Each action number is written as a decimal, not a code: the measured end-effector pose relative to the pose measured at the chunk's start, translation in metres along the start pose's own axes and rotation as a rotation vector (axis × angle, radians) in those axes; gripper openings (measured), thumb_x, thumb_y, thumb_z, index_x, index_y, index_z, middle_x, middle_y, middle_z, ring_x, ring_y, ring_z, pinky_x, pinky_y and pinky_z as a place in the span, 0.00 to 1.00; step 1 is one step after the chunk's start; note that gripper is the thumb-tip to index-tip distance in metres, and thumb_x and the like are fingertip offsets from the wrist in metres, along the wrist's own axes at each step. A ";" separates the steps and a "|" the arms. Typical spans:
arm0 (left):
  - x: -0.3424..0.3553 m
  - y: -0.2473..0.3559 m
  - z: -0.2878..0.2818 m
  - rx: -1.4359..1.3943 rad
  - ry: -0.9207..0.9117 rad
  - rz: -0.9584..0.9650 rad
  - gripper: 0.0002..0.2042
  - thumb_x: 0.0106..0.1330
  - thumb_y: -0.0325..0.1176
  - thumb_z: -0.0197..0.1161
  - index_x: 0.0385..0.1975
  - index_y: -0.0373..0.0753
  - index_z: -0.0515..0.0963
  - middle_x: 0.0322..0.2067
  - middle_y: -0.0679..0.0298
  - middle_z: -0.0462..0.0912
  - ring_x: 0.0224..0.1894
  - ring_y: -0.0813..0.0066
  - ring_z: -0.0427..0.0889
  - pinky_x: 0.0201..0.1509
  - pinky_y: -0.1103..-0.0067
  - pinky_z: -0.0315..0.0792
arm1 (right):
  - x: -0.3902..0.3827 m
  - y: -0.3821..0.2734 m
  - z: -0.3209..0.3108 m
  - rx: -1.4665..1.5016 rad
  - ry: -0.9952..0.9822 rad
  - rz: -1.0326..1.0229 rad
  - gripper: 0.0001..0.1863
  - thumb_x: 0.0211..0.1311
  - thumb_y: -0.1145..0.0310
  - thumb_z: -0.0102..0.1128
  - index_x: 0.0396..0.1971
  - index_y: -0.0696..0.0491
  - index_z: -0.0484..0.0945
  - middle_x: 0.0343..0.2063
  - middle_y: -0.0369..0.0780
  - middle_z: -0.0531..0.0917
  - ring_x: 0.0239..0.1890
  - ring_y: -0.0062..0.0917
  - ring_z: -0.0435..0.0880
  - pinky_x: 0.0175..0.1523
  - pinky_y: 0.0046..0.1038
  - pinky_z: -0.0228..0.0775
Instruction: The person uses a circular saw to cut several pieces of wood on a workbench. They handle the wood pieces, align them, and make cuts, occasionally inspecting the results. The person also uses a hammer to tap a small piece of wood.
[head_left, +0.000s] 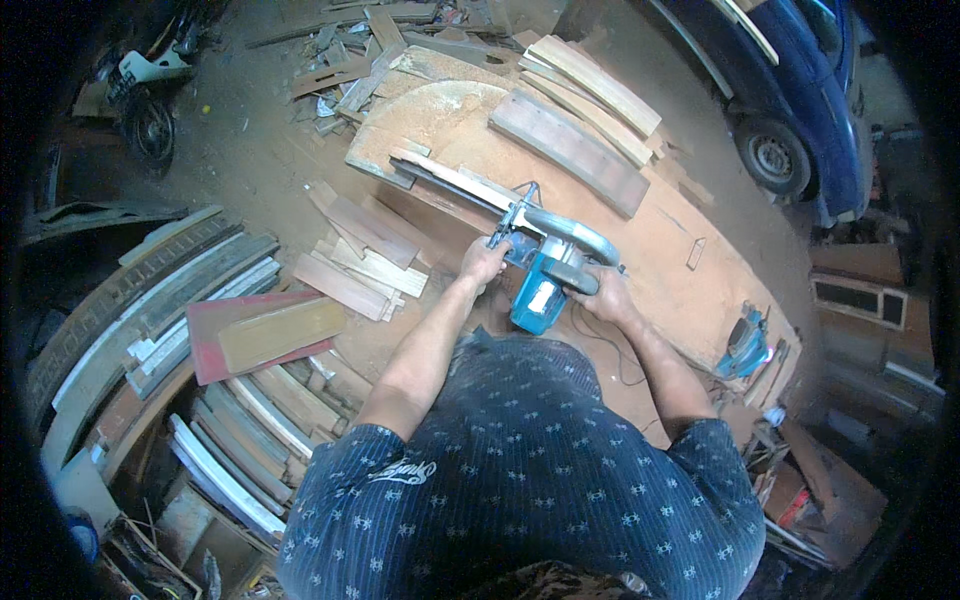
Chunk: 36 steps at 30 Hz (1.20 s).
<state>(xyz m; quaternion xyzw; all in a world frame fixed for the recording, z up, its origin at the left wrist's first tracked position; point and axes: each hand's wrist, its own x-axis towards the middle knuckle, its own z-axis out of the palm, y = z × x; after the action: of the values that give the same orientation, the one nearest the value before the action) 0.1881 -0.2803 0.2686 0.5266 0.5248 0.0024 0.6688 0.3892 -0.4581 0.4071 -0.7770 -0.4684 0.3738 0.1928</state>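
A teal circular saw with a metal guard rests at the edge of the sawdust-covered workbench, over a long narrow board. My left hand is closed on the saw's front, at a dark fitting by the base plate. My right hand grips the rear handle, and a cord hangs below it. Behind the saw, a reddish-grey plank lies on the bench, with pale boards beyond it. A second teal power tool sits at the bench's right end.
Loose short boards and stacked timber cover the floor to my left. Scrap wood lies beyond the bench. A motorcycle wheel is at the upper left, a blue vehicle at the upper right, and old wooden frames at the right.
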 end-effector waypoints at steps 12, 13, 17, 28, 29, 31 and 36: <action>0.004 0.004 -0.011 -0.023 0.054 0.029 0.18 0.65 0.48 0.66 0.31 0.36 0.80 0.22 0.66 0.80 0.24 0.76 0.78 0.31 0.73 0.74 | 0.015 -0.004 0.006 -0.025 0.051 -0.157 0.18 0.52 0.61 0.74 0.39 0.58 0.86 0.36 0.54 0.86 0.41 0.49 0.85 0.50 0.43 0.75; 0.005 0.002 -0.011 -0.031 0.045 0.027 0.17 0.66 0.47 0.66 0.31 0.36 0.80 0.22 0.66 0.79 0.24 0.77 0.77 0.30 0.74 0.73 | 0.015 -0.007 0.005 -0.012 0.030 -0.150 0.18 0.52 0.61 0.74 0.39 0.58 0.86 0.36 0.54 0.86 0.41 0.49 0.86 0.49 0.43 0.75; -0.002 0.014 -0.010 -0.093 0.040 0.019 0.15 0.67 0.44 0.64 0.31 0.37 0.80 0.24 0.68 0.78 0.24 0.80 0.75 0.30 0.77 0.72 | 0.018 0.006 0.011 0.002 0.026 -0.103 0.18 0.51 0.55 0.72 0.38 0.52 0.87 0.39 0.51 0.87 0.43 0.50 0.85 0.51 0.46 0.76; -0.008 0.019 -0.007 -0.057 0.069 0.049 0.15 0.66 0.44 0.66 0.33 0.36 0.79 0.23 0.67 0.78 0.22 0.80 0.76 0.26 0.79 0.71 | 0.014 0.009 0.009 0.031 0.066 -0.130 0.20 0.51 0.55 0.72 0.42 0.51 0.87 0.37 0.53 0.86 0.43 0.50 0.85 0.52 0.45 0.76; -0.006 0.018 -0.008 -0.038 0.070 0.055 0.15 0.66 0.45 0.66 0.34 0.36 0.80 0.24 0.68 0.78 0.23 0.81 0.76 0.27 0.79 0.72 | 0.014 0.010 0.011 0.028 0.094 -0.153 0.20 0.51 0.55 0.72 0.42 0.51 0.87 0.36 0.53 0.86 0.43 0.50 0.85 0.51 0.45 0.76; -0.005 0.015 -0.014 -0.002 0.073 0.057 0.15 0.67 0.45 0.65 0.36 0.38 0.81 0.26 0.70 0.78 0.24 0.82 0.75 0.29 0.80 0.73 | 0.014 0.002 0.009 0.020 0.056 -0.155 0.19 0.51 0.56 0.73 0.41 0.50 0.87 0.36 0.53 0.86 0.42 0.50 0.85 0.51 0.46 0.76; 0.000 0.010 -0.017 -0.049 0.070 0.020 0.16 0.67 0.46 0.67 0.38 0.37 0.80 0.27 0.70 0.78 0.24 0.83 0.75 0.30 0.80 0.73 | 0.016 -0.002 0.010 0.017 0.080 -0.191 0.18 0.52 0.60 0.73 0.39 0.55 0.86 0.35 0.54 0.85 0.40 0.52 0.84 0.49 0.46 0.75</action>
<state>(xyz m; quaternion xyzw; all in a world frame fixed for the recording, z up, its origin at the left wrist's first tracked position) 0.1820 -0.2640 0.2775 0.5148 0.5426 0.0404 0.6625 0.3849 -0.4441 0.3956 -0.7413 -0.5292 0.3264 0.2527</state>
